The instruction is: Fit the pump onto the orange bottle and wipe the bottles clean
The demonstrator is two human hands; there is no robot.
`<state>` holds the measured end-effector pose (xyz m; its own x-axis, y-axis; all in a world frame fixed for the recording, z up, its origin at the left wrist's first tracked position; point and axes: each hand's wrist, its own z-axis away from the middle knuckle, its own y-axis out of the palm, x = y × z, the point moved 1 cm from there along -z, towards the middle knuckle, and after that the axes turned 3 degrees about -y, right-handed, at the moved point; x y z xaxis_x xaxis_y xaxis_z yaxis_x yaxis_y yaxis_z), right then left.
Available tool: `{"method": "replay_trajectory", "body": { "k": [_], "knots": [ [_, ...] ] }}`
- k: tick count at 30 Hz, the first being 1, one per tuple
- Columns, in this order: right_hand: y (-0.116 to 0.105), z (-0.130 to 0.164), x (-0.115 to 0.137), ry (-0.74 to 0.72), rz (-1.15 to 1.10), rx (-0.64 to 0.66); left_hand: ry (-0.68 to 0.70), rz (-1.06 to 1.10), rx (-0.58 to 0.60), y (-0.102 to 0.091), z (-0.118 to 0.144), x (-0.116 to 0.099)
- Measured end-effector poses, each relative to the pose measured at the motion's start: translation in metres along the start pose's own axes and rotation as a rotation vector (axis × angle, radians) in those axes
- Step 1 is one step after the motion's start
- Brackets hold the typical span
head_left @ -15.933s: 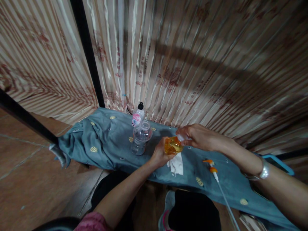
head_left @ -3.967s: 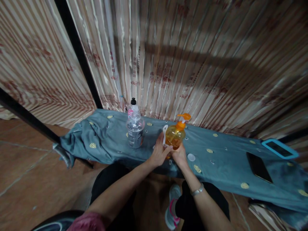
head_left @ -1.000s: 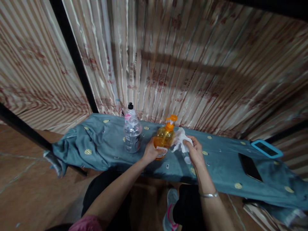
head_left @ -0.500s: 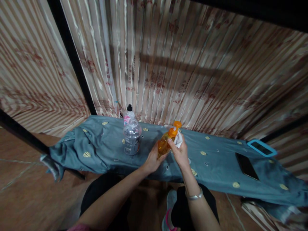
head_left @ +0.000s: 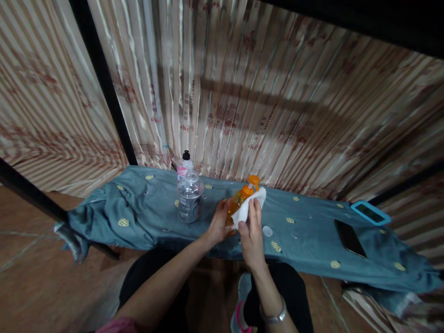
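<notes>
An orange pump bottle (head_left: pixel 234 206) leans to the right above the cloth-covered surface, its orange pump head at the top. My left hand (head_left: pixel 219 223) is wrapped around its lower left side. A white cloth (head_left: pixel 243 210) lies along the bottle's right side, and my right hand (head_left: pixel 252 231) presses it there with the fingers together. The cloth hides part of the bottle. Left of my hands stands a clear plastic bottle (head_left: pixel 189 203) without a cap. Just behind it is a bottle with a black cap (head_left: pixel 186 159) and a pink label.
Blue-grey patterned fabric (head_left: pixel 138 208) covers the narrow surface. A round white disc (head_left: pixel 267 231) lies right of my right hand. Farther right are a dark phone (head_left: pixel 349 237) and a blue-framed object (head_left: pixel 370 212). A striped curtain (head_left: pixel 236 92) hangs behind, with dark metal posts (head_left: pixel 107 88).
My right hand has moved down and turned, bringing the white cloth from behind the bottle's neck onto its right side. The white disc shows more fully. My left hand still holds the bottle.
</notes>
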<state>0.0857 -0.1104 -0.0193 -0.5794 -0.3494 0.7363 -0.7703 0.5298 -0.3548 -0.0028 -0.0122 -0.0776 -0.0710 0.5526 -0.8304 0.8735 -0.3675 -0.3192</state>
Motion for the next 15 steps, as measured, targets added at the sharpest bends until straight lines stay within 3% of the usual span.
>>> {"method": "replay_trajectory", "body": {
  "k": [4, 8, 10, 15],
  "knots": [
    [-0.011, -0.013, -0.010, 0.101, -0.183, -0.124, 0.064, 0.060, 0.004, 0.013, 0.007, -0.004],
    [-0.018, -0.034, -0.032, 0.212, -0.336, -0.225, 0.042, -0.001, 0.017, 0.021, 0.015, -0.003],
    [-0.019, -0.046, -0.041, 0.233, -0.349, -0.195, 0.021, -0.047, 0.021, 0.021, 0.015, -0.004],
    [-0.015, -0.072, -0.040, 0.260, -0.396, 0.021, -0.001, -0.064, -0.031, 0.014, 0.012, -0.011]
  ]
}}
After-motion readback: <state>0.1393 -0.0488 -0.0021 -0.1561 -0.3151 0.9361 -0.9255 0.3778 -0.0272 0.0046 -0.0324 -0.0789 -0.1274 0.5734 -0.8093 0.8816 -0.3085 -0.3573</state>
